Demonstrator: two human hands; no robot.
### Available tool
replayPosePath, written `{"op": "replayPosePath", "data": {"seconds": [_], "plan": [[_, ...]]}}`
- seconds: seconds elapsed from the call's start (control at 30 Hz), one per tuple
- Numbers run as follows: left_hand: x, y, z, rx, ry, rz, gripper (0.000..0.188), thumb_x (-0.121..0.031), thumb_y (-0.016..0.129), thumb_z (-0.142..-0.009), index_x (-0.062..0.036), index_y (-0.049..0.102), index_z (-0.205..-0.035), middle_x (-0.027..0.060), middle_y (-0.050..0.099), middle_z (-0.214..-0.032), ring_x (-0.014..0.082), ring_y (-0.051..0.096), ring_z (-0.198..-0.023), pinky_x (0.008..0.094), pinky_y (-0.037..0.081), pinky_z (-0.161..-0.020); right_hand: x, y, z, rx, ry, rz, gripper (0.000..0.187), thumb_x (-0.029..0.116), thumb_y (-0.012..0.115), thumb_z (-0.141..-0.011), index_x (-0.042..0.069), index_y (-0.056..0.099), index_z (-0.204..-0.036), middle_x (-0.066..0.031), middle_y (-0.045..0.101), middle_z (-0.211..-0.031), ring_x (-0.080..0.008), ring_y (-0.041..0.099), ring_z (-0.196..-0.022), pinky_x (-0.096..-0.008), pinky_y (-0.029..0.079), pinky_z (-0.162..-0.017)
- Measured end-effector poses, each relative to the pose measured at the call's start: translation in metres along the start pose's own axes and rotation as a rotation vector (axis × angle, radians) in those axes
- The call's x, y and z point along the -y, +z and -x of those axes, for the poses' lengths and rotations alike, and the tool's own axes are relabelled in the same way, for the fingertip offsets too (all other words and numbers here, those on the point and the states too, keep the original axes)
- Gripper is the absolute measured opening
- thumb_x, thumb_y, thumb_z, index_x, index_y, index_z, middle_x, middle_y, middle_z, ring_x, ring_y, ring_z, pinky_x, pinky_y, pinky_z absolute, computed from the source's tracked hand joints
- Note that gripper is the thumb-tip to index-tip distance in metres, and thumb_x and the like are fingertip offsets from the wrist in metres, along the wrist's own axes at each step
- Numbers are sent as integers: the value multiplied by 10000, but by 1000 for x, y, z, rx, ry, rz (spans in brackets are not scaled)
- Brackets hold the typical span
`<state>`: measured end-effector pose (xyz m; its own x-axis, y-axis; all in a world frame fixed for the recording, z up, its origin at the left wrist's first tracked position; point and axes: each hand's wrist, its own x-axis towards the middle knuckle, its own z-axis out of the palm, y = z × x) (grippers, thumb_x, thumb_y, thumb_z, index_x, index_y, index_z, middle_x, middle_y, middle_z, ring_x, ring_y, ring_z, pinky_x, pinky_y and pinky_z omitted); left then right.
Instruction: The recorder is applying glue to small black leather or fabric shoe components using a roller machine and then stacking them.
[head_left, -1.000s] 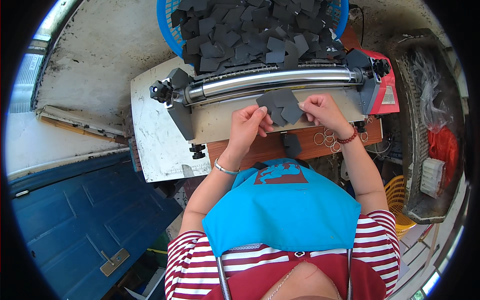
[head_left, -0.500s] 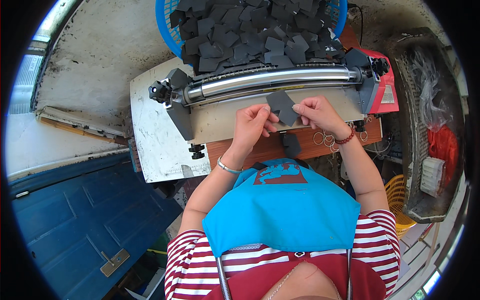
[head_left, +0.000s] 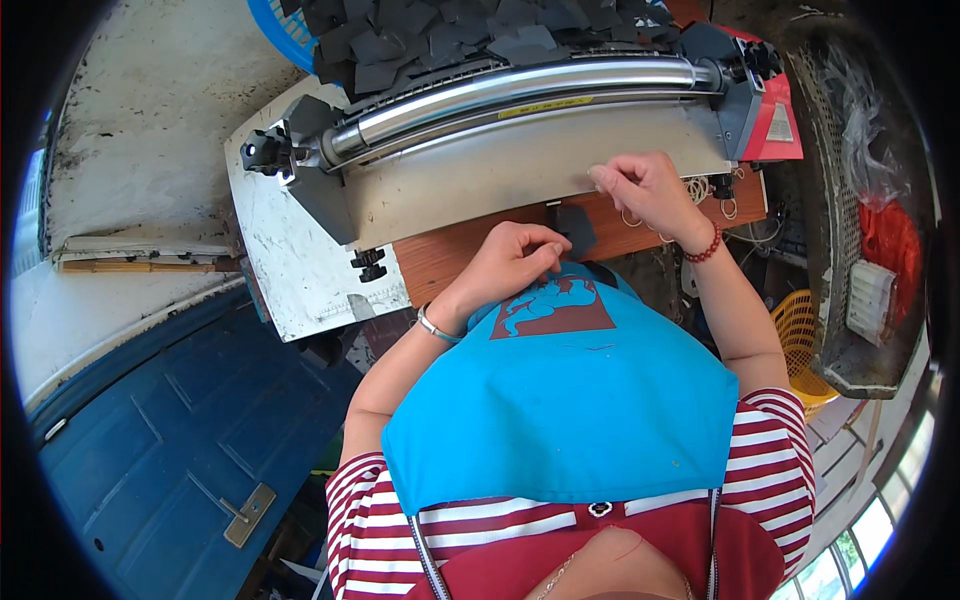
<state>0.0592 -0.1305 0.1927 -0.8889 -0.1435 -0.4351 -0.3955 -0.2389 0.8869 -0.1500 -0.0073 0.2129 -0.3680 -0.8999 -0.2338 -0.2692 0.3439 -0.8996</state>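
Observation:
My left hand (head_left: 512,262) is low over the front of the bench, its fingers curled in toward the thumb. Its fingertips reach the left edge of a dark grey flat piece (head_left: 577,230); whether they grip it is hidden. To the right and farther off, my right hand (head_left: 648,196) hovers by the front edge of the machine's metal plate (head_left: 530,165). Its fingers are drawn together, with nothing visible in them. Behind the plate runs a shiny roller (head_left: 530,88) between two grey end brackets.
Many dark flat pieces (head_left: 430,40) heap behind the roller, by a blue basket (head_left: 283,35). Black knobs (head_left: 368,265) project at the machine's ends. Pale rings (head_left: 697,188) hang near my right wrist. A yellow basket (head_left: 797,335) stands right, a blue door (head_left: 180,430) left.
The dark piece held between both hands is no longer seen there. My left hand has come down toward the piece at the bench front; my right hand has moved apart. The view has shifted.

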Motion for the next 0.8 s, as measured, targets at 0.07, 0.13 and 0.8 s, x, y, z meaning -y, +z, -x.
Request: {"op": "replayPosePath", "data": {"seconds": [0.07,0.13,0.8], "plan": [[34,4,-9,39,54,-227,263,-157,548,-902,16,674,-1055,64,683,-791,105,630,-704,249,496,-602,-11,7,20,39,99,-5,396,345,612,-911,4,636,-709,-24,506,-518,-90,445,-479,-260,360,-473],[56,4,-20,12,-29,-216,311,-203,590,-836,13,673,-1044,128,697,-831,204,661,-763,336,525,-725,-46,19,34,99,59,146,335,279,612,-928,1,624,-741,7,539,-560,-31,491,-531,-219,378,-471],[140,19,-80,-139,-235,-201,372,-223,609,-804,82,638,-1016,136,689,-803,202,673,-665,318,525,-637,-135,94,48,-110,318,576,449,414,680,-794,67,620,-1072,-133,634,-965,-321,644,-852,-424,514,-706]]}}
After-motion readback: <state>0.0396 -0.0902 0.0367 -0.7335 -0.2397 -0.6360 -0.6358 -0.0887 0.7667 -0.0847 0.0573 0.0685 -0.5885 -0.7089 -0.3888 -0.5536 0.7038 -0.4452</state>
